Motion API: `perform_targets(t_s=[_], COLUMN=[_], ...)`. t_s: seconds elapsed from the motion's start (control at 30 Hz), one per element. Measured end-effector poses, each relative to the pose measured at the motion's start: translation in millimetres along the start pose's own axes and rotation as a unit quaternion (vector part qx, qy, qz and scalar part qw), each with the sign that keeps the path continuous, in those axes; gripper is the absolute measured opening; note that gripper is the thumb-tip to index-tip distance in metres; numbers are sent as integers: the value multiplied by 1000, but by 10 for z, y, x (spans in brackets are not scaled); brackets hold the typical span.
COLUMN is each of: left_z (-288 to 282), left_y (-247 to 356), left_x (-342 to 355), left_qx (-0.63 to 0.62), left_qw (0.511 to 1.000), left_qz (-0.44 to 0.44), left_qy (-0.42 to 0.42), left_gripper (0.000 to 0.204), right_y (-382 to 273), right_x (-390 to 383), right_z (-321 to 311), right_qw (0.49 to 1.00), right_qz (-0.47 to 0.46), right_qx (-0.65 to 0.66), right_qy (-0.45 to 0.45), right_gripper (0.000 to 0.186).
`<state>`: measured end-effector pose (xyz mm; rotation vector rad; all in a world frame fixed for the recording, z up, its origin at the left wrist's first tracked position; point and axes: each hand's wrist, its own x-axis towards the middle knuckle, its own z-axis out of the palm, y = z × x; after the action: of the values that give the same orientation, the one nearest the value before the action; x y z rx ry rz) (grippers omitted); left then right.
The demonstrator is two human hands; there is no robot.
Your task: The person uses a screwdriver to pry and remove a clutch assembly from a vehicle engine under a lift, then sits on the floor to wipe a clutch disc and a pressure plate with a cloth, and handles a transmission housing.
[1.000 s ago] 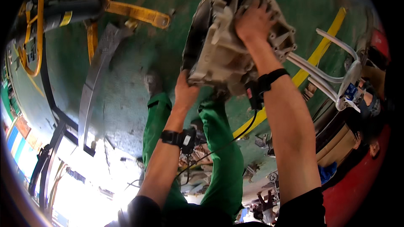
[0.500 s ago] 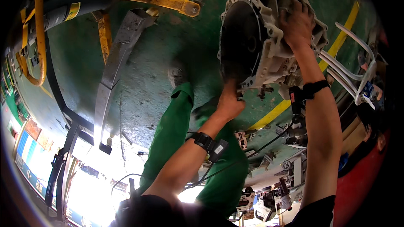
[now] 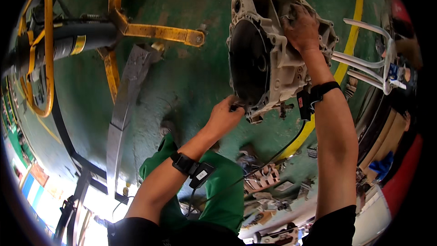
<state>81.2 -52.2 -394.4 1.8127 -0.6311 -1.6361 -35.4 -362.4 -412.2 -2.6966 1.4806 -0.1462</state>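
Observation:
A large, pale metal gearbox housing (image 3: 284,66) fills the upper middle, its round dark opening turned to the left. My left hand (image 3: 226,115) is closed at the lower corner of the opening's rim, with its fingertips partly hidden. My right hand (image 3: 301,29) grips the ribbed top of the housing, fingers bent over a rib and into a recess. Both wrists carry black straps with small boxes, and a thin cable runs between them.
To the left stand a yellow-legged frame (image 3: 159,33) with a yellow hoop (image 3: 49,50) and a grey steel beam (image 3: 129,79). White bent tubes (image 3: 387,57) lie at right beside a yellow floor line (image 3: 353,48). Metal parts (image 3: 268,177) litter the green floor nearer me.
The whole view has shifted, and the housing now appears further left and lower. My left hand has moved from inside the opening's lower end to its rim. My right hand stays on top.

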Motion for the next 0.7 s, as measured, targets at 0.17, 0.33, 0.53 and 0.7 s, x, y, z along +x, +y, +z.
perform_targets(t_s=[0.17, 0.33, 0.53, 0.7], left_z=[-124, 3, 115, 201], left_y=[-230, -427, -624, -619], left_x=[380, 825, 1309, 1408], left_qx=[22, 63, 49, 8], left_qw=[999, 981, 934, 923], left_qz=[26, 180, 348, 377], left_qy=[7, 29, 62, 81], left_gripper=[28, 41, 52, 60], right_y=[-48, -128, -330, -319], right_x=[18, -17, -327, -1026], right_z=[-68, -179, -446, -628], right_qw=[999, 1000, 992, 998], right_qz=[23, 29, 106, 36], right_qx=[30, 3, 61, 4], right_qy=[-4, 3, 31, 44], right_gripper=[52, 53, 46, 48])
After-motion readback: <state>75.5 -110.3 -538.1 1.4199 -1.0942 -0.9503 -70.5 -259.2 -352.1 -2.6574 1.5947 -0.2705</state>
